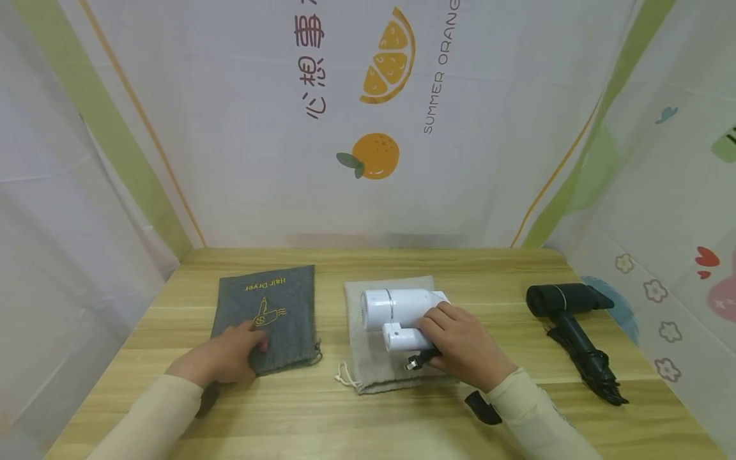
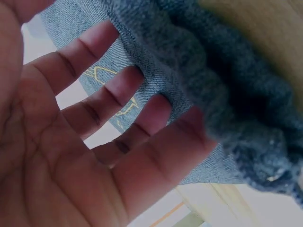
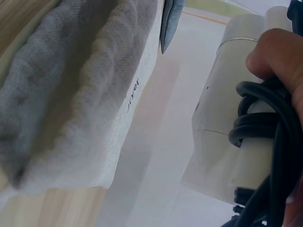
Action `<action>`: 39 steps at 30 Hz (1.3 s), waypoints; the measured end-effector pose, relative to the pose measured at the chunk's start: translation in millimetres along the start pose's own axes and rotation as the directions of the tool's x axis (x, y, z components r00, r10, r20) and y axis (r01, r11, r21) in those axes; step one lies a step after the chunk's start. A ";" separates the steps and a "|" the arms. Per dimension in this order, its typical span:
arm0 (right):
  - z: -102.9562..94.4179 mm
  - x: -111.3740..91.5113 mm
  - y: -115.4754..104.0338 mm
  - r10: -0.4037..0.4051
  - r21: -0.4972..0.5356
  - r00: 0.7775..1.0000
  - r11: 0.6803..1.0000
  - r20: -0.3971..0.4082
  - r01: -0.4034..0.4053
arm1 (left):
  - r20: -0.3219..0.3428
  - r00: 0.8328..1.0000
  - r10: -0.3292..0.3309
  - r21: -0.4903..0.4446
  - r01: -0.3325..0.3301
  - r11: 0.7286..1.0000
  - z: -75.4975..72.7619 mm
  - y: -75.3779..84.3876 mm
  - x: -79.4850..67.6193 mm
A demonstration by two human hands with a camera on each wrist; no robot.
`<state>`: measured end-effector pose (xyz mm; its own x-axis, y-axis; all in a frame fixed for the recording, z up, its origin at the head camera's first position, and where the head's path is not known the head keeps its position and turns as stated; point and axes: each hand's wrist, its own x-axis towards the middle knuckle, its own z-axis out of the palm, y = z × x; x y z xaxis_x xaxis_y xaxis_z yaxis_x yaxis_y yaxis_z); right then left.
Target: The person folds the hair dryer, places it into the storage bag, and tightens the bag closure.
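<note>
My right hand (image 1: pixel 468 345) grips a white folding hair dryer (image 1: pixel 402 306) by its folded handle. Black cord (image 3: pixel 258 118) is wound around that handle, and the plug end hangs below it. The dryer is over a light beige drawstring pouch (image 1: pixel 374 367), whose gathered mouth faces me in the right wrist view. My left hand (image 1: pixel 230 351) lies at the near left part of a dark grey drawstring pouch (image 1: pixel 293 332) printed with a yellow hair dryer. In the left wrist view its loosely bent fingers (image 2: pixel 128 85) touch the cloth by the gathered mouth.
A black hair dryer (image 1: pixel 560 300) with its cord bundled lies at the table's right side. A small black piece (image 1: pixel 483 409) rests near my right wrist. Another dark object (image 1: pixel 208 399) is partly hidden by my left forearm. Printed curtains (image 1: pixel 460 191) surround the wooden table (image 1: pixel 322 421).
</note>
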<state>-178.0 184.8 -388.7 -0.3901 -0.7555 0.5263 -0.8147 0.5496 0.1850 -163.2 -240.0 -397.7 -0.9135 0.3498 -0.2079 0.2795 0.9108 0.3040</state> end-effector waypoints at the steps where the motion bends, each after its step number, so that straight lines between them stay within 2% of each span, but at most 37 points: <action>1: 0.1 0.0 0.1 -0.001 0.001 1.000 1.000 0.000 0.001 | -0.006 1.000 0.016 -0.008 -0.016 1.000 0.0 -1.3 -0.6; 5: 0.2 -0.4 0.2 0.001 0.002 1.000 1.000 0.008 -0.001 | -0.024 0.997 0.078 -0.081 -0.080 0.993 -1.0 -10.0 -4.6; 8: -0.1 -1.2 0.3 0.004 0.001 1.000 1.000 0.014 -0.004 | -0.062 0.988 0.139 -0.152 -0.147 0.977 -3.2 -18.9 -8.4; 11: -0.3 -2.1 0.3 0.005 0.003 1.000 1.000 0.017 -0.005 | -0.097 0.982 0.161 -0.218 -0.179 0.959 -5.7 -27.3 -9.9; 14: 0.0 -3.2 0.7 0.005 0.005 1.000 1.000 0.017 -0.005 | -0.115 0.982 0.149 -0.263 -0.174 0.949 -5.6 -32.8 -10.0; 17: 0.3 -4.0 1.4 0.005 0.007 1.000 1.000 0.019 -0.005 | -0.147 0.977 0.153 -0.265 -0.188 0.946 -3.7 -35.8 -10.0; 22: 0.6 -4.9 2.5 0.005 0.008 1.000 1.000 0.023 -0.005 | -0.258 0.948 0.187 -0.204 -0.243 0.948 -1.9 -36.3 -9.3; 25: 0.3 -5.2 2.5 0.009 0.009 1.000 1.000 0.024 -0.010 | -0.290 0.938 0.191 -0.181 -0.250 0.951 -3.7 -34.7 -8.3; 32: -1.4 -4.4 1.2 0.019 0.003 0.999 1.000 0.031 -0.019 | -0.217 0.962 0.165 -0.220 -0.213 0.952 -9.6 -31.1 -7.7; 39: -1.2 -3.7 -0.2 0.020 0.006 0.999 1.000 0.036 -0.020 | -0.233 0.958 0.166 -0.220 -0.218 0.951 -10.6 -25.0 -8.6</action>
<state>-175.9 187.9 -389.7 -0.4215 -0.7569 0.4994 -0.8094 0.5624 0.1692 -165.5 -268.1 -393.7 -0.8976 0.4356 0.0677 0.4002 0.7411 0.5390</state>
